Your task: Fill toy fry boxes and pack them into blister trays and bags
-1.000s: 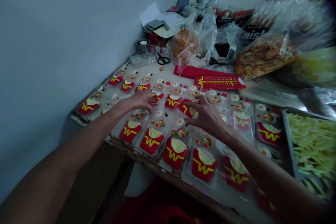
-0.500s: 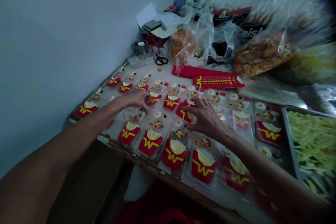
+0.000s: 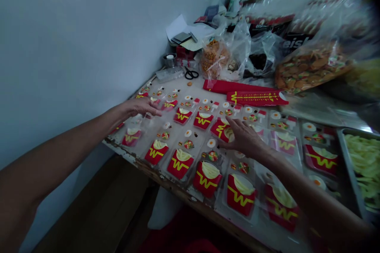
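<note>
Rows of toy packs in clear plastic trays cover the table. Each has a red toy fries carton with a yellow W, and beside it small pieces such as a toy fried egg. My left hand hovers low over the far-left packs, its fingers stretched out, with clear plastic below it. Around a tilted fries carton in the middle row, my right hand is spread, thumb and fingers apart. Whether it touches that carton I cannot tell. Clear plastic lies over some packs beneath the right forearm.
A metal tray of toy fries stands at the right. Behind the packs lie a stack of red carton pieces and black scissors. Bags of small toy parts crowd the back. A wall rises on the left.
The view has shifted, so the table sits farther right and slightly lower. My left hand has moved left and its fingers have straightened. My right hand stays near the tilted carton.
</note>
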